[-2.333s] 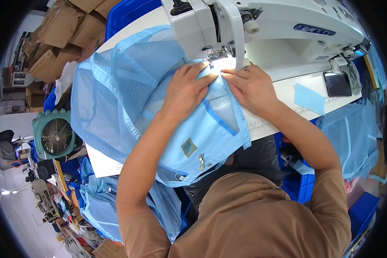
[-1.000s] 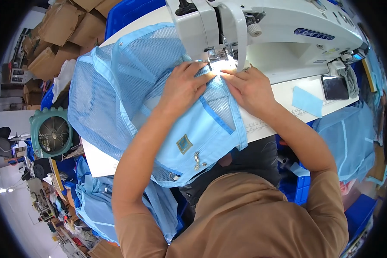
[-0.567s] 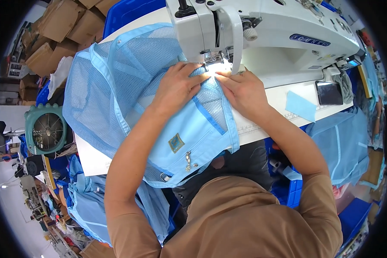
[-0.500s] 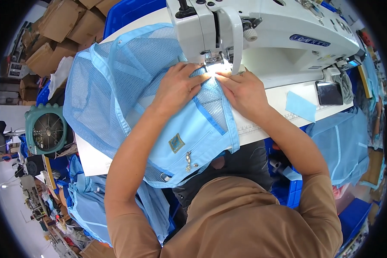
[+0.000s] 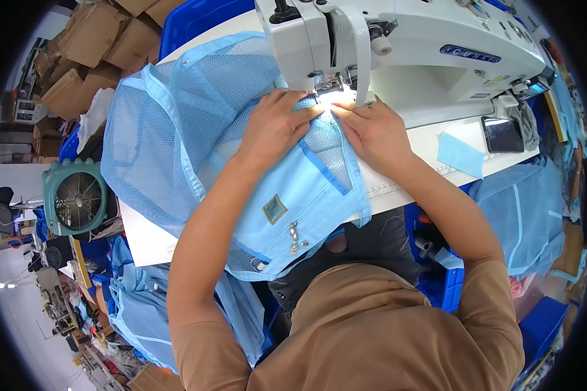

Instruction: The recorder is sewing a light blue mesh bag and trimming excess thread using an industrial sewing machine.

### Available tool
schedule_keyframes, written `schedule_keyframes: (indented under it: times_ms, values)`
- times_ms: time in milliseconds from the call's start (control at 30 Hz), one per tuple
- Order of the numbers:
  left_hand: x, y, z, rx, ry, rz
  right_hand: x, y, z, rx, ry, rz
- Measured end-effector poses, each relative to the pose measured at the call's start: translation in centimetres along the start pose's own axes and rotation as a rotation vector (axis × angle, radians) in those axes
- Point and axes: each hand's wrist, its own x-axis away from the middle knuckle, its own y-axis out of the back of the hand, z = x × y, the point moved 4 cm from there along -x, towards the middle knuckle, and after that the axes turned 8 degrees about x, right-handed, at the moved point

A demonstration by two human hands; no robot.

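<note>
A light blue mesh garment (image 5: 156,143), with a solid pocket panel, a zip and a square patch (image 5: 274,208), is spread under the sewing machine (image 5: 300,55) and hangs over the table's near edge. My left hand (image 5: 275,127) presses it left of the lit needle area, thumb and fingers closed on the cloth. On the other side, my right hand (image 5: 376,135) pinches the garment's edge close to the presser foot (image 5: 328,86). The two thumbs almost meet in front of the foot. Bright light and my fingers hide the exact stitching spot.
On the white table (image 5: 421,140), a light blue cloth piece (image 5: 460,155) and a black phone (image 5: 502,134) lie to the right. A green fan (image 5: 77,197) stands at the left. Blue bins (image 5: 199,23) and more blue mesh pieces (image 5: 525,215) surround the table.
The whole view has shifted slightly. Both hands stay beside the needle area, the right fingertips now a little farther from the left thumb. The garment lies much the same.
</note>
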Motion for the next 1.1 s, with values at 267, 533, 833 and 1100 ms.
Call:
schedule_keyframes:
  times_ms: [267, 533, 833, 1100]
  values:
    - [0.8, 0.4, 0.7, 0.058, 0.025, -0.028, -0.7, 0.2, 1.1, -0.049, -0.036, 0.050]
    - [8.6, 4.9, -2.0, 0.011, 0.164, 0.044, -0.1, 0.9, 8.7, -0.217, 0.096, 0.170]
    - [2.8, 9.9, -0.4, -0.533, -0.051, 0.239, 1.3, 1.0, 11.7, -0.269, 0.015, 0.135]
    - [3.4, 9.0, 5.4, -0.250, 0.253, 0.677, 1.1, 1.7, 12.6, -0.328, -0.099, 0.120]
